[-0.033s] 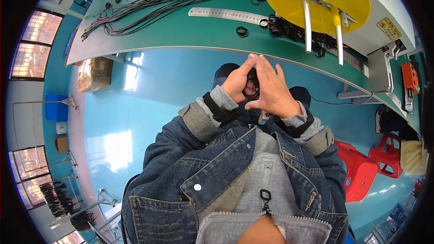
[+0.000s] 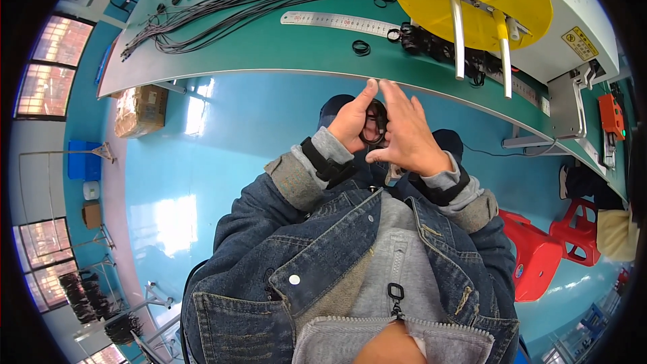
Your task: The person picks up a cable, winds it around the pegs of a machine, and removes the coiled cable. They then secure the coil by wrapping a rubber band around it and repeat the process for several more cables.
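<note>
Between my hands, just in front of the table edge, is a small coil of black cable (image 2: 372, 127). My left hand (image 2: 350, 121) is closed around its left side, thumb pointing up; the hand partly hides the coil. Over the right side of the coil, my right hand (image 2: 409, 129) stays open with its fingers stretched out and its thumb held apart below. It faces the coil closely; whether its palm touches it is hidden. The fingertips of both hands nearly meet above the coil.
Long black cables (image 2: 269, 3), a steel ruler (image 2: 337, 21) and a small coiled cable (image 2: 361, 47) lie on the green table (image 2: 236, 61). A machine with a yellow disc (image 2: 472, 0) and two rods overhangs its right side. Red stools (image 2: 536, 256) stand at my right.
The fingertips of my two hands have parted slightly at the top, and a bit more of the black coil shows between them.
</note>
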`<state>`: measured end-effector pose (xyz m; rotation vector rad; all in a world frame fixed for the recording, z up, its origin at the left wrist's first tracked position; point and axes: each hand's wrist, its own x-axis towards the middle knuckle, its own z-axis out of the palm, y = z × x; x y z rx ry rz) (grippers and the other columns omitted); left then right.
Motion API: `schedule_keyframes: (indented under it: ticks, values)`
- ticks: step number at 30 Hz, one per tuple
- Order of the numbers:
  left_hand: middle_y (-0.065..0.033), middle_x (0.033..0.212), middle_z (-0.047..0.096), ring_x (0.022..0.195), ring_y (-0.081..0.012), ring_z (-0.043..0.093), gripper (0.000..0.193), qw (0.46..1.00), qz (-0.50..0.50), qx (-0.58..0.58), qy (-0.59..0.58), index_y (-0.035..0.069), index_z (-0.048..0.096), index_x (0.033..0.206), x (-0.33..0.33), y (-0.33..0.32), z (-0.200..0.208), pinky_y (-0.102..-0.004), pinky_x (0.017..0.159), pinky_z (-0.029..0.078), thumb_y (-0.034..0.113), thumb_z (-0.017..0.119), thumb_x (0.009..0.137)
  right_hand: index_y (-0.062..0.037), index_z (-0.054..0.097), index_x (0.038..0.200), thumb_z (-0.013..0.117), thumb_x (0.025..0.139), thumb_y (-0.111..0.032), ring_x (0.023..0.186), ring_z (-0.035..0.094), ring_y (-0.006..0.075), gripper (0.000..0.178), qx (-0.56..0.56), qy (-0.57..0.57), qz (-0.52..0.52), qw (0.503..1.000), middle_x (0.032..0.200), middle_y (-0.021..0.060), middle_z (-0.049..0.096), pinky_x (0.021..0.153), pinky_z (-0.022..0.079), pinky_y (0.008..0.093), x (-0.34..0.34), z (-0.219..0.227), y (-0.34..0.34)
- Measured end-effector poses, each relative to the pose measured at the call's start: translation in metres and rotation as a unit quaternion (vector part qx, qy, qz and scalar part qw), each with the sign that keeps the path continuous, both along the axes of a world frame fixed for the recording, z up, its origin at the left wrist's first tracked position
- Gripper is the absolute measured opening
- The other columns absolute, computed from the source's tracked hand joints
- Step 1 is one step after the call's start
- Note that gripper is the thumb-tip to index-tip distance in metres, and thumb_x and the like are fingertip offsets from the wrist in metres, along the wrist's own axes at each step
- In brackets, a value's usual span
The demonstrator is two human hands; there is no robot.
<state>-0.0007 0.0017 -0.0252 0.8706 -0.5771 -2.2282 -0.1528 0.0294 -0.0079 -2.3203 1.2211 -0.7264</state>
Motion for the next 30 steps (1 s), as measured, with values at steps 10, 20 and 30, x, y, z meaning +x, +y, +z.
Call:
schedule_keyframes:
  ticks: [10,20,30]
  values:
    - [-0.007,0.06,0.054,0.052,-0.02,0.054,0.064,0.997,0.041,-0.024,0.058,0.005,0.054,0.072,0.02,-0.01,-0.018,-0.0427,0.06,0.05,0.067,0.04,0.081,-0.0029,0.029,0.135,0.082,0.052,-0.021,0.129,0.029,0.0342,0.099,0.038,-0.045,-0.006,0.998,0.136,0.0189,0.034,0.103,0.028,0.0411,-0.021,-0.003,0.0]
    - [-0.0114,0.072,0.055,0.065,-0.0239,0.055,0.069,0.986,0.072,0.104,0.11,0.005,0.055,0.08,0.051,-0.008,0.016,-0.0373,0.054,0.047,0.07,0.034,0.081,-0.0021,0.043,0.125,0.071,0.065,-0.016,0.119,0.042,0.034,0.068,0.078,-0.042,-0.032,0.996,0.125,0.019,0.046,0.098,0.035,0.0385,-0.058,-0.029,0.018]
    - [-0.0305,0.122,0.041,0.111,-0.0382,0.047,0.066,0.85,0.381,-0.303,-0.203,-0.014,0.035,0.118,0.218,-0.206,0.155,-0.043,0.092,0.044,0.044,0.05,0.088,-0.0007,0.056,0.105,0.068,0.069,-0.016,0.101,0.052,0.0351,0.041,0.131,-0.086,-0.038,0.987,0.105,0.0184,0.057,0.088,0.041,0.0393,-0.068,-0.044,0.036]
